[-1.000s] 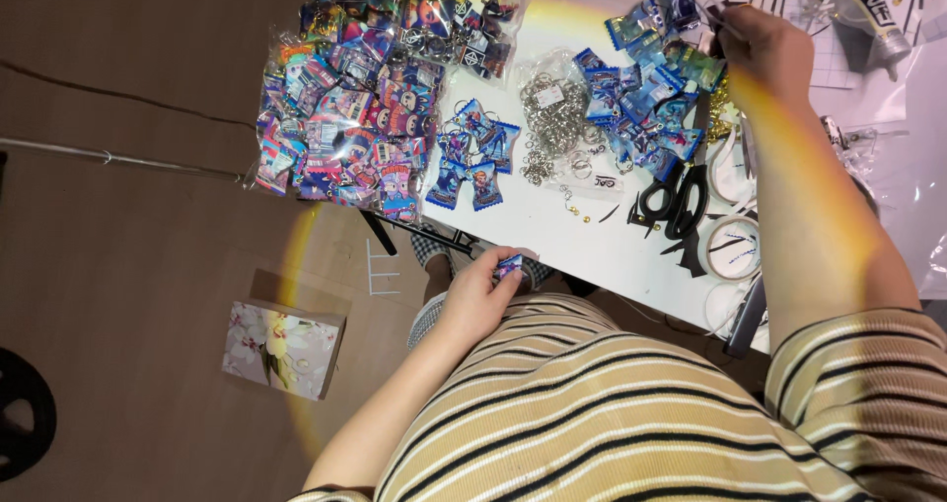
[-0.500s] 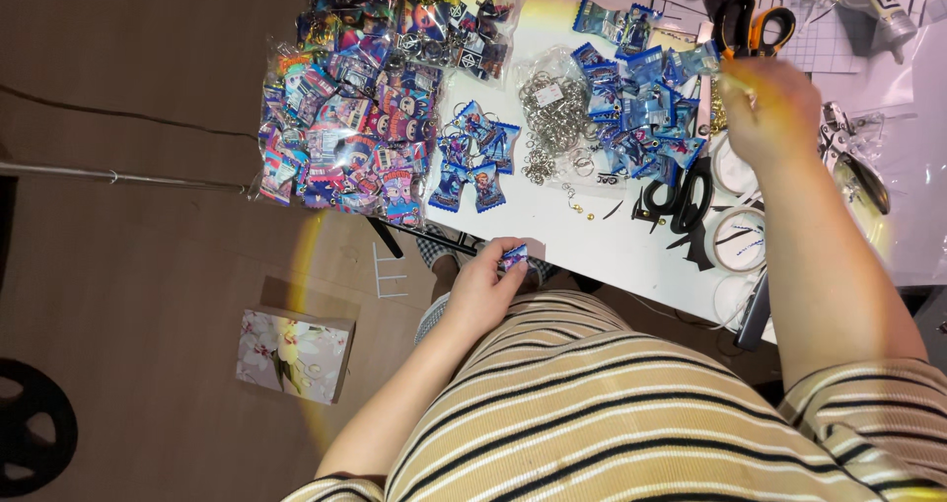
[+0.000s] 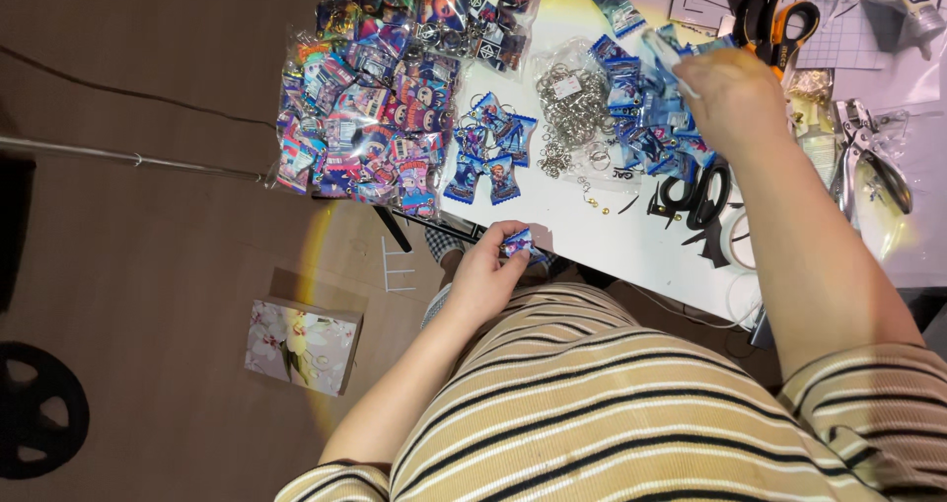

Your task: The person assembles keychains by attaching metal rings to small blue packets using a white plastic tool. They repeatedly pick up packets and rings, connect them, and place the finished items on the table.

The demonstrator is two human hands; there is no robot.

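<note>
Fingers of the right hand (image 3: 735,93) were hidden behind its back, so its grip could not be judged; it hovered over blue packets (image 3: 641,117) on the counter (image 3: 631,236). Left hand (image 3: 488,270) pinched one small blue packet (image 3: 518,243) at the counter edge.

the right hand (image 3: 735,98) has drawn back from the table's far corner at one o'clock toward twelve, now lifting a blue wrapped charm (image 3: 663,48) above the blue pile (image 3: 641,127).
</note>
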